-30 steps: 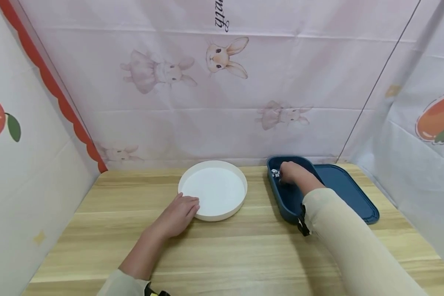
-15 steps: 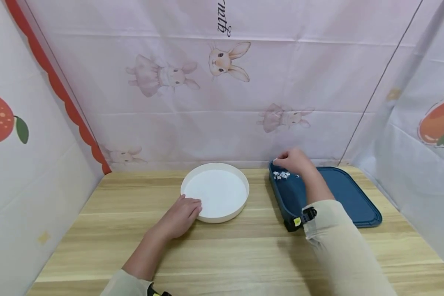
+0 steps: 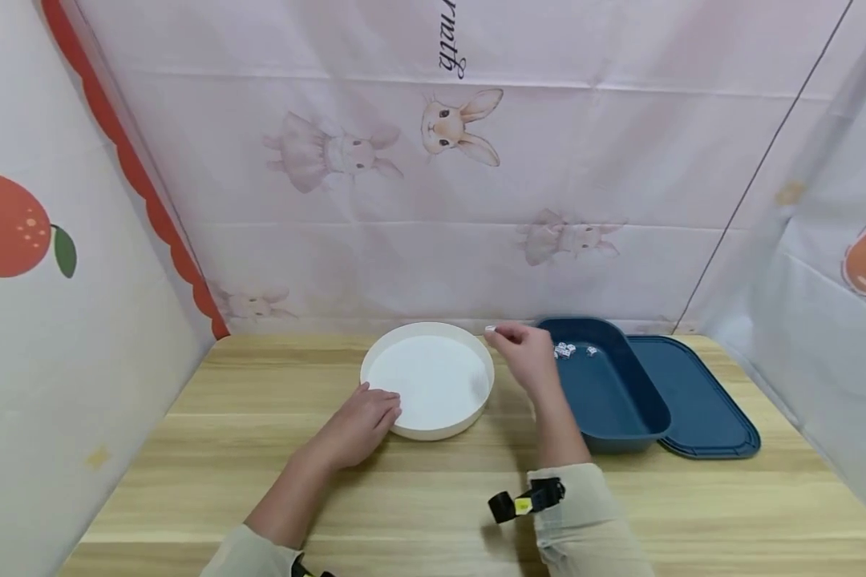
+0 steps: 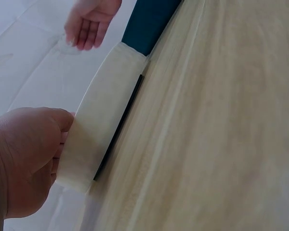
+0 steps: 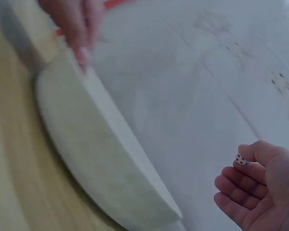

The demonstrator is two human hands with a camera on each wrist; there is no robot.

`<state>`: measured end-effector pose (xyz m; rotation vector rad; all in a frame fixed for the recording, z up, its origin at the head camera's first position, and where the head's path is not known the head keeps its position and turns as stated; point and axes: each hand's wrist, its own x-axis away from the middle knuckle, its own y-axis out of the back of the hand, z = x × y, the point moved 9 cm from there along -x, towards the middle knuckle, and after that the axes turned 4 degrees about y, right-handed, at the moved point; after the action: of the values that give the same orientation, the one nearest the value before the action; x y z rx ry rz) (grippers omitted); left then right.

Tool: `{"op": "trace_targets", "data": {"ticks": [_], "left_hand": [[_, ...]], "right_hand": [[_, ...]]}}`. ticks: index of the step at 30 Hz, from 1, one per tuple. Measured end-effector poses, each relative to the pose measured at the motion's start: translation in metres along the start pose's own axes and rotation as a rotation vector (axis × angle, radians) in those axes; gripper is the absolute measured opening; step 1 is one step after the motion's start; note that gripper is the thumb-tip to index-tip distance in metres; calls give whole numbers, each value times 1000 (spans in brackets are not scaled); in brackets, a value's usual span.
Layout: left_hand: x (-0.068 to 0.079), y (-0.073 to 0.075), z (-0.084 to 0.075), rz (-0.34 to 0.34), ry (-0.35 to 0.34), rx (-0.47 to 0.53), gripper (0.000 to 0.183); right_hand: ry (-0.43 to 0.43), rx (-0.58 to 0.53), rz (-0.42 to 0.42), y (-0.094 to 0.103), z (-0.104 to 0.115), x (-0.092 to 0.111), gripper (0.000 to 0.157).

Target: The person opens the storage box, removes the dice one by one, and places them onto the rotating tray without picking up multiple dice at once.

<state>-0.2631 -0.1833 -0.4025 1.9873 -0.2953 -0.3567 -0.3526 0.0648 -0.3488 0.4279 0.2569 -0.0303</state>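
A small white die [image 5: 240, 159] with dark pips is pinched between the thumb and forefinger of my right hand [image 3: 525, 353]. That hand is raised just off the right rim of a round white tray [image 3: 433, 377]. My left hand [image 3: 357, 425] grips the tray's near-left rim, its fingers over the edge; in the left wrist view part of them is hidden behind the wall. Several more dice [image 3: 564, 350] lie at the far end of a dark blue rectangular box [image 3: 621, 393], to the right of my right hand.
A dark blue lid [image 3: 707, 401] lies flat on the wooden table [image 3: 418, 505], right of the box and partly behind it. A printed cloth [image 3: 375, 264] hangs close behind the tray and box. Cloth panels also stand at both sides.
My right hand has come up out of the blue box with a die and moved left toward the tray. The left hand has stayed on the tray's rim.
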Motion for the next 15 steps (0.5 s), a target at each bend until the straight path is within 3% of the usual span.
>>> {"op": "trace_targets", "data": {"ticks": [7,15], "left_hand": [[-1,1,1,-5,-4,-19,34],[-2,3,-3,-40,-28,-79,36]], "right_hand": [[101,88,111,-47,15,11,27],[116,157,227,-79,13,20,22]]}}
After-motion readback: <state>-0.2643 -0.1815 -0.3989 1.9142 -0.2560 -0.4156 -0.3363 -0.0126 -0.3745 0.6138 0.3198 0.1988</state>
